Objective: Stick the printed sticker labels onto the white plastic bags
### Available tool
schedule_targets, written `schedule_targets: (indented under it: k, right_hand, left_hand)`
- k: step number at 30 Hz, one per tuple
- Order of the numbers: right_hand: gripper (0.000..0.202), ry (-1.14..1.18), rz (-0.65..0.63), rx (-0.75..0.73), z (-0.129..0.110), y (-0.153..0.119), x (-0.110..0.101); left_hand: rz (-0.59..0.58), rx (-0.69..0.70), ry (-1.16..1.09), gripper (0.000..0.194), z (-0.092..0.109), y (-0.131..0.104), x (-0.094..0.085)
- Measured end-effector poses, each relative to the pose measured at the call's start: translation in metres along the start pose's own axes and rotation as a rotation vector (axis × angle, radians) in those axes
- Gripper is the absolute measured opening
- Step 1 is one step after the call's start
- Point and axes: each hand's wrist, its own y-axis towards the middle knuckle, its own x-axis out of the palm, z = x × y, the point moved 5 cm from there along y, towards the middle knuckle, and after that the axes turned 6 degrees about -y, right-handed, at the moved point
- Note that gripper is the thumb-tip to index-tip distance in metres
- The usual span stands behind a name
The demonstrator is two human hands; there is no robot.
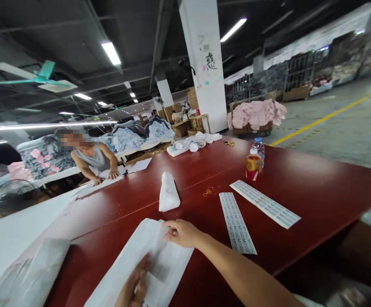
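Note:
A white, slightly see-through plastic bag (124, 264) lies on the red table in front of me. My right hand (181, 233) is at its far edge, thumb and fingers closed on the plastic. Over the near part of the same bag is my left hand (135, 281), its fingers stretched out and slightly blurred. Beside those fingers shows a small pale patch, which I cannot make out. Just beyond the bag stands a folded white bundle (169, 194). To the right lie two printed label sheets (238, 224) (267, 204).
Rubber bands (207, 193), a drink bottle with red and amber colours (253, 164) and a clear bottle (259, 149) are on the red table (326, 187). More plastic bags (41, 268) lie at left. A co-worker (97, 160) handles white material across the table. Scissors (229, 144) lie at the far edge.

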Motion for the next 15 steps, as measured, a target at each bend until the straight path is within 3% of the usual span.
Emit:
schedule_targets:
  k: [4, 8, 15]
  right_hand:
    - [0.034, 0.170, -0.062, 0.087, 0.012, 0.002, 0.002]
    - [0.040, 0.234, -0.065, 0.100, 0.015, 0.006, 0.003]
    - [0.043, 0.348, 0.087, 0.119, 0.014, 0.006, -0.002]
  left_hand:
    - [-0.008, -0.030, -0.176, 0.042, 0.010, 0.004, 0.016]
    - [0.125, -0.135, -0.418, 0.049, 0.001, 0.011, 0.024]
    - [0.274, -0.050, -0.379, 0.047, -0.004, 0.031, 0.014]
